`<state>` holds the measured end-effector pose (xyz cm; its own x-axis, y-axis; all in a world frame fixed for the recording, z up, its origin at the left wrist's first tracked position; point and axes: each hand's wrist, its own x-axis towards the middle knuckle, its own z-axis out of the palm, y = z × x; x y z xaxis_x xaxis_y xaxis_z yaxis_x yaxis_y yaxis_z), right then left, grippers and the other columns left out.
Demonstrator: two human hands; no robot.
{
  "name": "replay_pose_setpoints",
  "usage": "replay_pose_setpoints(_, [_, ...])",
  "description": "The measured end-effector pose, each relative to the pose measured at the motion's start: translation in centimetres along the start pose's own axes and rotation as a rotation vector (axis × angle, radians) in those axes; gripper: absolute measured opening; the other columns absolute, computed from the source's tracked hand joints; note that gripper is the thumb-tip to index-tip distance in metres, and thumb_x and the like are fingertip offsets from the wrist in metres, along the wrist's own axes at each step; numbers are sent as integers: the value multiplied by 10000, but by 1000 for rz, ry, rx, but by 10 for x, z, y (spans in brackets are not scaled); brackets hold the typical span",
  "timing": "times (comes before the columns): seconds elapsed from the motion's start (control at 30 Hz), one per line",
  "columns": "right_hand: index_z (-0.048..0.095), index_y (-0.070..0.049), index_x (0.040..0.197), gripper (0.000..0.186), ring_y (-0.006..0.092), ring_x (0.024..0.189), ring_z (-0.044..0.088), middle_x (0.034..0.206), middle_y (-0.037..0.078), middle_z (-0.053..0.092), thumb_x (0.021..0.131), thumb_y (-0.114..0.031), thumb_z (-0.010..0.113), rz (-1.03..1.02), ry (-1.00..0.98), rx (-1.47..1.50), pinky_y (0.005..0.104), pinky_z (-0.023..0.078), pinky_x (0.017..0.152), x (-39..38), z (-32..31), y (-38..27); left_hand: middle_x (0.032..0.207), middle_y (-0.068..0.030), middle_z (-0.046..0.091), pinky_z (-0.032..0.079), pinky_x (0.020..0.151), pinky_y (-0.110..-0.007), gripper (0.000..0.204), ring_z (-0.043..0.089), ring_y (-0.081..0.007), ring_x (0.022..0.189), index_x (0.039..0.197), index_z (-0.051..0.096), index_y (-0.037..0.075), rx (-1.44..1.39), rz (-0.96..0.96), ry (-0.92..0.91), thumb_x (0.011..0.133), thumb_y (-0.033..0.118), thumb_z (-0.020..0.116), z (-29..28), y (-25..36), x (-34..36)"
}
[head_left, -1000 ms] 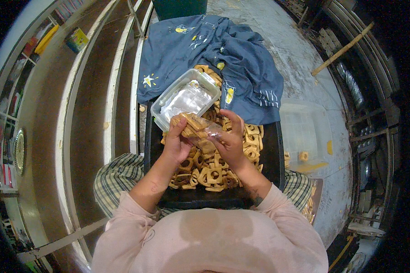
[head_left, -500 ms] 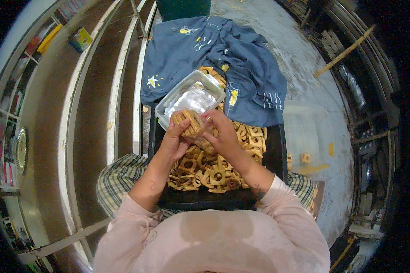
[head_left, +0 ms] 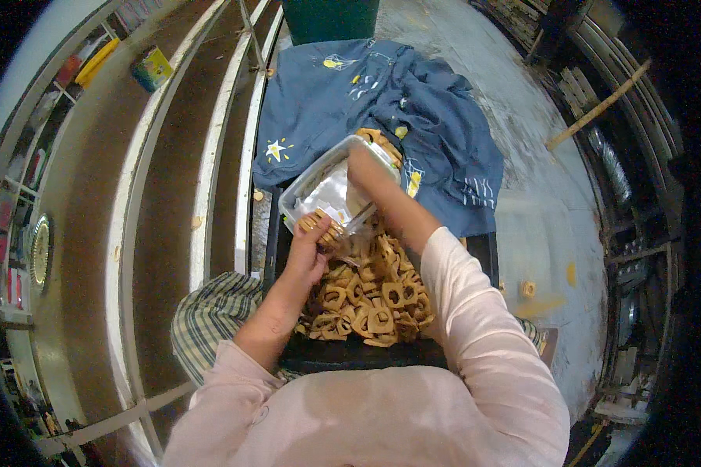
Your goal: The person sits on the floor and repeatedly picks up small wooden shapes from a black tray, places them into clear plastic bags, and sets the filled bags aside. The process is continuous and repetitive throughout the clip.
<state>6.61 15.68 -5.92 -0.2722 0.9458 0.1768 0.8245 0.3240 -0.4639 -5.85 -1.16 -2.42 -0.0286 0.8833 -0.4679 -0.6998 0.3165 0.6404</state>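
Our right hand point(head_left: 361, 168) has left the clear bag point(head_left: 349, 242), where it was working beside the other hand half a second ago, and now reaches forward into the translucent container point(head_left: 288, 204). Its forearm crosses above the tray's right half, and the fingers point down within the container's far right part, by the white sheets point(head_left: 331, 193). We cannot tell whether those fingers have closed on anything, since the back of the hand and the wrist hide them from us.

Our left hand point(head_left: 308, 255) grips the bagged stack of biscuits point(head_left: 319, 223), the thumb lying over it and the other fingers wrapped beneath, much as in the earlier frame. The stack sits at the fingertip end of this hand, just in front of the container's near edge as we see it, and the bag's loose film trails off to the right, toward the middle of the tray.

Below both hands we have a heap of square, holed biscuits point(head_left: 374, 300) in the black tray point(head_left: 366, 356), which stands across our lap. More biscuits show between the container and the blue cloth point(head_left: 327, 101), which drapes over the tray's far end. To our right, a pale tub point(head_left: 539, 245) with one biscuit point(head_left: 528, 289) stands on the floor point(head_left: 576, 350).
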Motion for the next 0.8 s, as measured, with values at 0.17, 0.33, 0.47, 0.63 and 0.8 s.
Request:
replay_pose_setpoints(0.17, [562,22,925,251,334,839,589,941,205,582,811,-101,375,175,-86,-174,428,482,695,-5,2,-10,980,-72,514,477,714,-368,336,538,-221,876,1062,418,111,-214,14,10,794,222,587,-8,9,7])
replay_pose_setpoints(0.33, [587,-47,899,197,312,827,593,922,161,587,761,-100,455,-120,-251,-251,415,483,686,-38,-11,-33,951,-91,537,471,742,-365,314,542,-229,862,997,474,45,-310,48,-23,817,289,556,-10,24,11])
replay_pose_setpoints(0.47, [629,-58,830,185,303,794,606,879,142,615,749,-112,472,-153,-494,-282,409,495,650,-56,-6,-40,1011,-113,506,480,751,-377,436,525,-261,906,1070,425,38,-300,-7,29,802,353,562,0,14,4])
replay_pose_setpoints(0.63, [635,-46,797,163,303,773,607,833,144,620,700,-118,526,-129,-401,-240,415,490,654,-53,-6,-32,991,-110,499,477,773,-398,429,521,-272,909,1062,439,58,-402,18,115,789,360,578,6,8,0])
replay_pose_setpoints(0.8, [626,-64,691,89,289,701,586,733,132,604,645,-139,618,-12,-208,28,370,461,642,-58,-27,-19,1000,-115,498,484,776,-409,410,522,-284,913,1056,449,70,-515,77,145,802,374,553,7,10,2])
